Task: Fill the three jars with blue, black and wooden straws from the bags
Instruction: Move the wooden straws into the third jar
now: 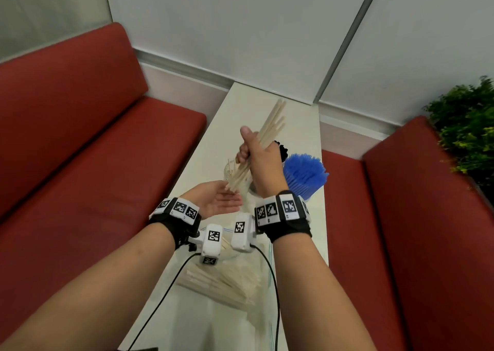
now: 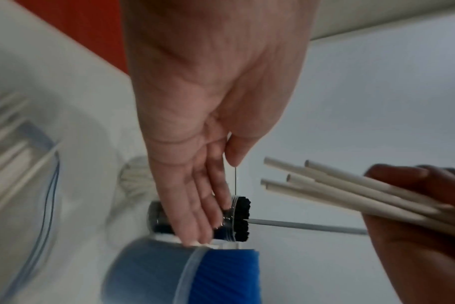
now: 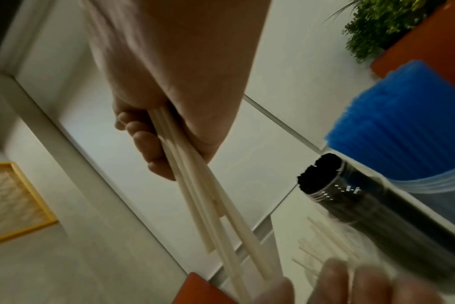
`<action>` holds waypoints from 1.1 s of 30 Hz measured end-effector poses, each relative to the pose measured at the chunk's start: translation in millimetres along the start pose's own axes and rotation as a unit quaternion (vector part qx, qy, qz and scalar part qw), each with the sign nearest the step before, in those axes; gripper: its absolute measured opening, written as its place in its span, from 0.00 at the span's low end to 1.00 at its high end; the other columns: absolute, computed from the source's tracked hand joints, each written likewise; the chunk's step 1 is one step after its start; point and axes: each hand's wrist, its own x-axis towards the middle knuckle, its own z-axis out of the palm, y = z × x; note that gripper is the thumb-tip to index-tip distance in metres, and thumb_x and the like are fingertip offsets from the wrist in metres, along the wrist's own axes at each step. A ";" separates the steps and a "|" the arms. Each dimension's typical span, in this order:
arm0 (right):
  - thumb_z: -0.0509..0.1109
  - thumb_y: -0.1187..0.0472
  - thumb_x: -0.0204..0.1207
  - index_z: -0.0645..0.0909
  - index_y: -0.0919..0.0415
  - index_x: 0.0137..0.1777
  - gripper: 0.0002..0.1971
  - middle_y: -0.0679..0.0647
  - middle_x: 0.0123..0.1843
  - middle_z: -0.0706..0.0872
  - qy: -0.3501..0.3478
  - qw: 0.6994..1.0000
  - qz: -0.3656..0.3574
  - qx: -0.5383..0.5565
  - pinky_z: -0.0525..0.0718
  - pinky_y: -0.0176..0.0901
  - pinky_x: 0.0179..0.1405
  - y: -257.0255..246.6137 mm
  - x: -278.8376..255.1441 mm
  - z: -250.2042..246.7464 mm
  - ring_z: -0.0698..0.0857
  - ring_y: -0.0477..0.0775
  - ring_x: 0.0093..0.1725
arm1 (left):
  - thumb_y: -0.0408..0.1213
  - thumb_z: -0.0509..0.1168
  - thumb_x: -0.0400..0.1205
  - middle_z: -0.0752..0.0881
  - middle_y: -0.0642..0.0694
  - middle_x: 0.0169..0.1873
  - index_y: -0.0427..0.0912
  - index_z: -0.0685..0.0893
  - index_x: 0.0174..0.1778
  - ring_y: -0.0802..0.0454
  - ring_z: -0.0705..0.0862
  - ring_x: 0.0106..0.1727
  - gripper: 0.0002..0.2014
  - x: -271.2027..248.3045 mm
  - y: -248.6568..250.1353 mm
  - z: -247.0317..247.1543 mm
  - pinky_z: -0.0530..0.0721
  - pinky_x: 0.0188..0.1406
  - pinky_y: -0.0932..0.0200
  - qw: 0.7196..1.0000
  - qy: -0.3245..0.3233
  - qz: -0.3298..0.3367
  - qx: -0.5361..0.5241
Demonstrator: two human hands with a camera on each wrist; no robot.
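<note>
Wooden straws (image 1: 270,128) sit bunched in the right hand's (image 1: 256,158) curled fingers just above the third jar (image 1: 238,177), beside the black-filled jar (image 3: 351,197), while the left hand (image 1: 216,202), fingers straight and together, cups their lower ends, likely squaring them before lowering in.

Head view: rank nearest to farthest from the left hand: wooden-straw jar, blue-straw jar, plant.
From the left hand:
1. Wooden-straw jar, just beyond the fingertips, table centre.
2. Blue-straw jar, further right, behind the right wrist, near the table's right edge.
3. Plant, far right, behind the red seat.
</note>
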 end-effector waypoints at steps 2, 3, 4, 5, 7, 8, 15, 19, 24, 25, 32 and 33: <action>0.76 0.52 0.81 0.71 0.53 0.31 0.20 0.52 0.26 0.71 -0.005 1.000 -0.009 0.010 0.78 0.44 0.31 -9.7 -0.1 6.4 0.73 0.52 0.27 | 0.40 0.54 0.89 0.88 0.25 0.48 0.21 0.83 0.52 0.31 0.91 0.45 0.22 3.1 -0.6 4.4 0.91 0.36 0.42 0.994 -0.048 -0.027 -0.099; 0.76 0.53 0.81 0.71 0.53 0.32 0.20 0.52 0.27 0.72 -0.011 1.000 -0.008 0.004 0.78 0.45 0.32 -10.3 -2.1 7.8 0.73 0.52 0.27 | 0.39 0.54 0.89 0.87 0.25 0.50 0.21 0.82 0.53 0.30 0.90 0.47 0.21 4.6 0.3 6.2 0.91 0.38 0.41 0.988 -0.066 -0.030 -0.137; 0.77 0.55 0.81 0.73 0.53 0.32 0.19 0.53 0.27 0.73 -0.018 1.000 -0.004 -0.004 0.79 0.46 0.34 -8.9 -5.6 8.3 0.74 0.52 0.28 | 0.37 0.55 0.88 0.86 0.25 0.53 0.21 0.82 0.55 0.30 0.89 0.51 0.20 5.7 0.9 6.8 0.91 0.42 0.40 0.982 -0.084 -0.032 -0.164; 0.77 0.56 0.80 0.74 0.54 0.32 0.18 0.53 0.27 0.75 -0.025 1.000 0.001 -0.014 0.80 0.50 0.37 -6.4 -9.6 8.2 0.76 0.53 0.29 | 0.35 0.55 0.88 0.85 0.27 0.56 0.22 0.81 0.57 0.31 0.88 0.55 0.18 6.7 1.9 6.6 0.90 0.47 0.40 0.978 -0.099 -0.033 -0.182; 0.77 0.59 0.80 0.77 0.58 0.35 0.15 0.55 0.29 0.79 -0.034 0.999 0.010 -0.032 0.81 0.56 0.43 -1.0 -17.3 7.9 0.79 0.54 0.31 | 0.31 0.55 0.87 0.84 0.29 0.56 0.24 0.80 0.59 0.36 0.87 0.58 0.15 8.5 2.7 2.7 0.89 0.52 0.42 0.972 -0.109 -0.034 -0.204; 0.77 0.60 0.81 0.78 0.58 0.36 0.14 0.55 0.29 0.79 -0.034 0.999 0.012 -0.036 0.80 0.58 0.45 0.0 -19.7 8.1 0.79 0.55 0.31 | 0.31 0.54 0.87 0.84 0.30 0.54 0.25 0.80 0.59 0.37 0.87 0.56 0.14 9.4 2.6 0.5 0.90 0.52 0.43 0.972 -0.101 -0.035 -0.207; 0.77 0.59 0.81 0.74 0.58 0.34 0.17 0.54 0.26 0.74 -0.024 0.999 0.007 -0.031 0.78 0.50 0.36 -5.9 -18.1 12.7 0.74 0.52 0.27 | 0.34 0.63 0.85 0.83 0.39 0.32 0.30 0.82 0.41 0.45 0.88 0.30 0.11 5.5 0.5 8.1 0.89 0.25 0.59 0.987 -0.034 -0.049 -0.148; 0.76 0.60 0.82 0.68 0.57 0.32 0.22 0.53 0.24 0.68 -0.021 0.999 0.031 -0.015 0.73 0.49 0.32 5.0 -24.4 15.8 0.67 0.53 0.25 | 0.38 0.64 0.79 0.74 0.48 0.20 0.41 0.76 0.34 0.59 0.69 0.13 0.09 -0.9 -0.8 7.8 0.60 0.05 0.70 0.993 -0.066 -0.085 -0.055; 0.78 0.59 0.81 0.67 0.54 0.29 0.24 0.50 0.22 0.67 -0.050 0.998 0.027 -0.004 0.71 0.45 0.27 4.2 -22.6 18.1 0.65 0.51 0.23 | 0.40 0.60 0.82 0.71 0.49 0.20 0.43 0.72 0.30 0.59 0.61 0.11 0.14 0.8 -2.9 6.6 0.56 0.06 0.71 0.994 -0.045 -0.090 0.047; 0.77 0.60 0.81 0.66 0.54 0.29 0.25 0.50 0.22 0.66 -0.049 0.998 0.029 0.002 0.69 0.43 0.26 5.3 -23.1 18.3 0.64 0.51 0.22 | 0.40 0.60 0.83 0.72 0.48 0.22 0.43 0.72 0.31 0.59 0.62 0.13 0.14 1.8 -3.0 6.8 0.57 0.06 0.71 0.993 -0.043 -0.099 0.040; 0.76 0.65 0.82 0.66 0.55 0.30 0.23 0.52 0.23 0.64 -0.054 0.997 0.050 0.026 0.67 0.45 0.27 14.2 -26.2 15.5 0.63 0.51 0.22 | 0.40 0.71 0.76 0.81 0.41 0.35 0.36 0.81 0.40 0.43 0.87 0.28 0.10 -1.2 -12.5 9.5 0.87 0.20 0.57 0.984 -0.086 -0.147 -0.054; 0.76 0.64 0.81 0.67 0.54 0.30 0.23 0.52 0.23 0.65 -0.060 0.997 0.049 0.017 0.68 0.45 0.27 14.9 -25.6 15.7 0.64 0.51 0.22 | 0.41 0.70 0.77 0.81 0.41 0.39 0.36 0.81 0.43 0.43 0.88 0.31 0.10 0.3 -11.6 8.7 0.88 0.22 0.57 0.980 -0.100 -0.150 -0.088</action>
